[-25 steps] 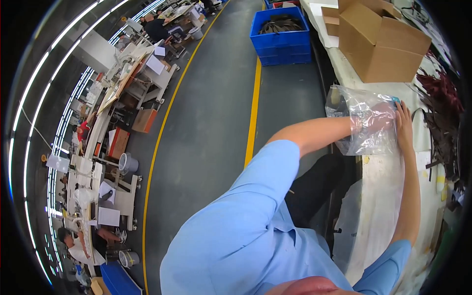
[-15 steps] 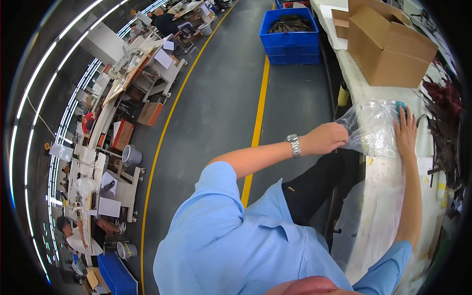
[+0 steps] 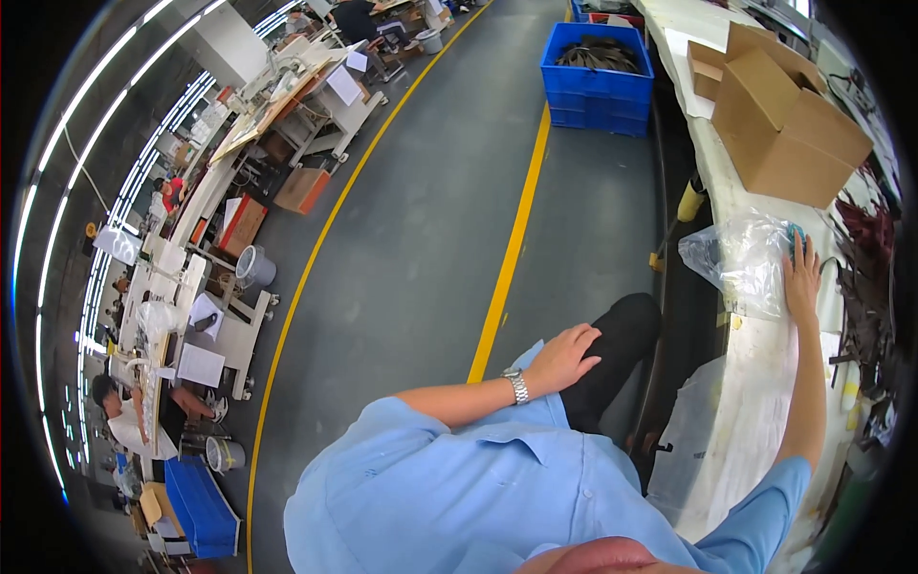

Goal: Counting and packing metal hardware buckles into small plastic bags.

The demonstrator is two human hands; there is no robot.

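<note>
A clear plastic bag (image 3: 755, 263) lies on the white worktable to my right, its loose end reaching past the near edge. My right hand (image 3: 801, 282) lies flat along the bag's far right side, fingers stretched. Beside its fingertips a small teal item (image 3: 796, 232) shows at the bag's corner; I cannot make out its kind. My left hand (image 3: 566, 359), with a metal watch (image 3: 517, 386) on the wrist, rests on my dark-trousered thigh. Its fingers are extended and hold nothing.
An open cardboard box (image 3: 798, 134) stands on the worktable (image 3: 755, 383) beyond the bag. Dark red and brown strips (image 3: 865, 258) lie along its right side. A blue crate (image 3: 598, 91) with dark strips sits on the floor ahead. Workstations (image 3: 182, 306) with seated people line the left.
My left hand has let go of the bag's loose end and moved back down to my thigh. The right hand stays at the bag. The whole view has shifted slightly.
</note>
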